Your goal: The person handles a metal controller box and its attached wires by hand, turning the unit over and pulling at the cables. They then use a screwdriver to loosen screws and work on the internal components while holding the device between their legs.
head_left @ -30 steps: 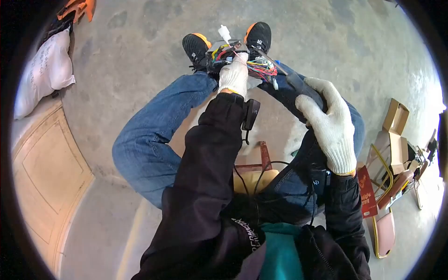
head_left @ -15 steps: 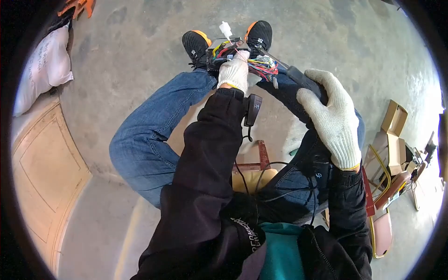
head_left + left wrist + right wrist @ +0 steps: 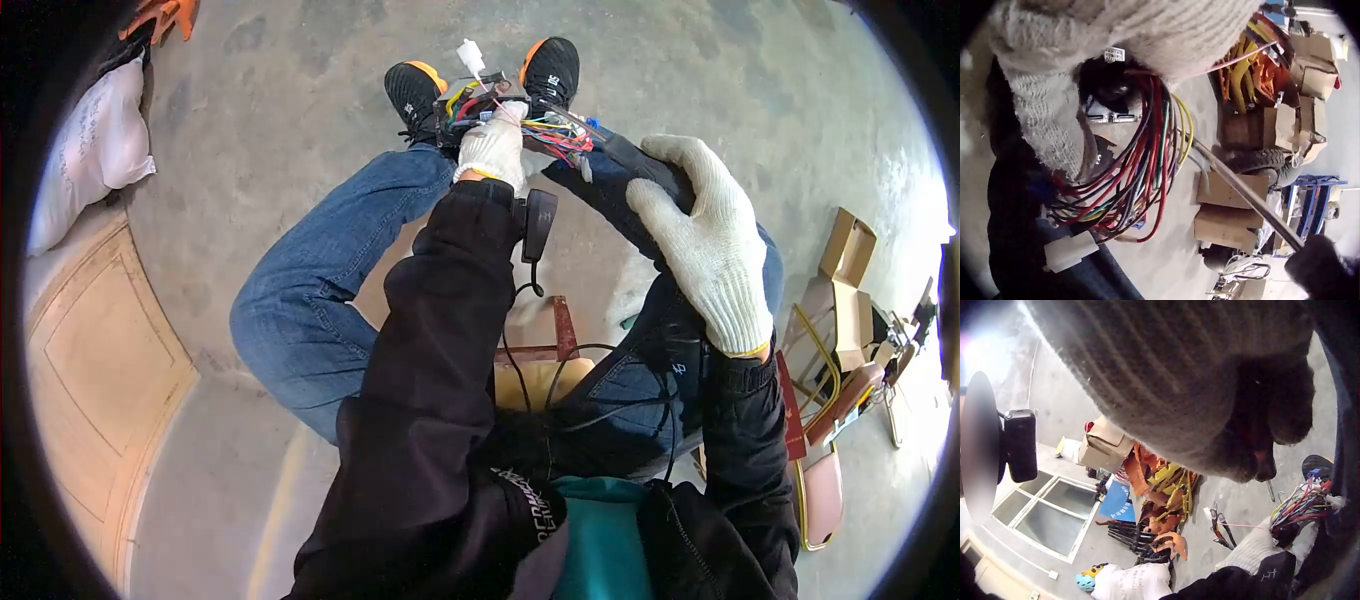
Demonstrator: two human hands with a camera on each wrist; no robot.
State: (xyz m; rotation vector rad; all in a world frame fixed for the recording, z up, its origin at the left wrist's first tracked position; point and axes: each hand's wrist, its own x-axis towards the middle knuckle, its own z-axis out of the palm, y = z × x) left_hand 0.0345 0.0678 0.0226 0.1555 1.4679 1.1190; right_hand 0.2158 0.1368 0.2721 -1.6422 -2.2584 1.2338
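Observation:
My gloved left hand [image 3: 494,150] grips a dark box [image 3: 452,130] with many coloured wires [image 3: 560,138] coming out of it, held in front of the shoes. A white connector [image 3: 470,57] stands up above the box on a thin pink wire. In the left wrist view the wire bundle [image 3: 1157,150] hangs beside the glove, with another white connector [image 3: 1071,251] at its lower end. My gloved right hand [image 3: 706,245] is curled round the dark handle of a screwdriver [image 3: 630,158], whose metal shaft [image 3: 1247,194] points toward the box and wires. Its tip is hidden behind the wires.
Both knees in jeans [image 3: 300,280] stand either side of the hands. A white sack [image 3: 95,150] and a wooden panel [image 3: 105,370] lie at the left. Open cardboard boxes [image 3: 848,300] and a pink-seated chair [image 3: 824,498] are at the right. Black cables [image 3: 590,420] cross the lap.
My right hand has moved slightly up with the screwdriver, whose handle is nearer the wires. My left hand, the box and the wires have shifted a little left and up.

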